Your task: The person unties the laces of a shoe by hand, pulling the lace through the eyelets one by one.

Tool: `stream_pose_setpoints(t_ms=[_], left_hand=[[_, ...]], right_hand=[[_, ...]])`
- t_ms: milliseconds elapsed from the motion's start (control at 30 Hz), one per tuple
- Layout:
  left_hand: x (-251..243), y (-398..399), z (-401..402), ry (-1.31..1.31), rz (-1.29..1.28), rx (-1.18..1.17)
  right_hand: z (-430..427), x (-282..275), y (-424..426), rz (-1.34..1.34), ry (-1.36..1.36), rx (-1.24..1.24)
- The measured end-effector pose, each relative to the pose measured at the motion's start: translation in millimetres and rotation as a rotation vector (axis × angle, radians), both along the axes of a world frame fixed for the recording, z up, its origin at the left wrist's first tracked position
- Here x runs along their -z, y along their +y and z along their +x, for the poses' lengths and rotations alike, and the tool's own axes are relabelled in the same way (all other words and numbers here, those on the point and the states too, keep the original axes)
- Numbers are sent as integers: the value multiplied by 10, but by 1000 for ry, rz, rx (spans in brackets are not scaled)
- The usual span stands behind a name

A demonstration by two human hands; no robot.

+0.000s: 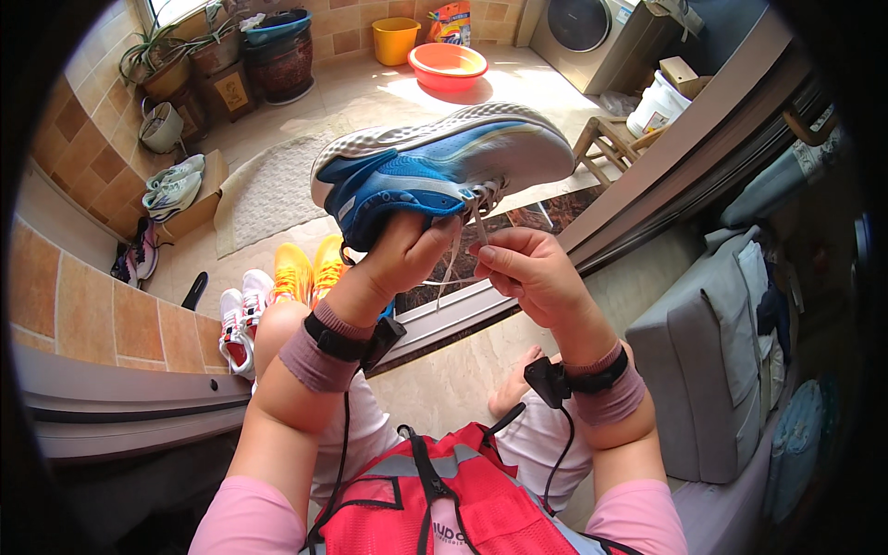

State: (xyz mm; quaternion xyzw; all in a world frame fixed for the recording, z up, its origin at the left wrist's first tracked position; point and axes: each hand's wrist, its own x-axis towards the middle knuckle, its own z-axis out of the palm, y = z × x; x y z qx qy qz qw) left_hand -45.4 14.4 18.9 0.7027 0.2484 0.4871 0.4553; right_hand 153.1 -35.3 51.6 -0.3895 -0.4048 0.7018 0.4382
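A blue and white running shoe [444, 156] is held up in front of me, its pale sole turned away and upward. My left hand [409, 253] grips it from the ankle opening, with the fingers hidden inside and the thumb outside. White shoelaces [491, 194] run through the eyelets, and loose ends dangle below the tongue. Between thumb and forefinger, my right hand [517, 270] pinches one of these laces close to the eyelets. Both wrists wear black straps with small devices over pinkish cuffs.
Orange sneakers [295, 270] and white-red sneakers [239, 312] stand at left, near a cardboard box [191, 201] bearing pale shoes. Ahead are a cream mat [270, 198], an orange basin [447, 66], a yellow bucket [395, 41] and a washing machine [590, 48]. A sliding-door track [451, 312] crosses the floor; a grey sofa [694, 374] is at right.
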Motion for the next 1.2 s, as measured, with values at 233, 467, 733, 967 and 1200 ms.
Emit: stream_pose_setpoints(t_ms=[233, 467, 733, 967, 1200], left_hand=[[4, 135, -253, -37, 10, -147], [35, 334, -606, -262, -14, -334], [108, 502, -987, -325, -68, -479], [89, 308, -711, -286, -159, -282], [219, 115, -207, -210, -326, 82]], right_hand=[[101, 164, -69, 231, -346, -174], [267, 369, -155, 282, -646, -405], [379, 659, -251, 371, -1188, -676], [411, -12, -156, 381, 65, 130], [408, -289, -44, 690, -10, 482]])
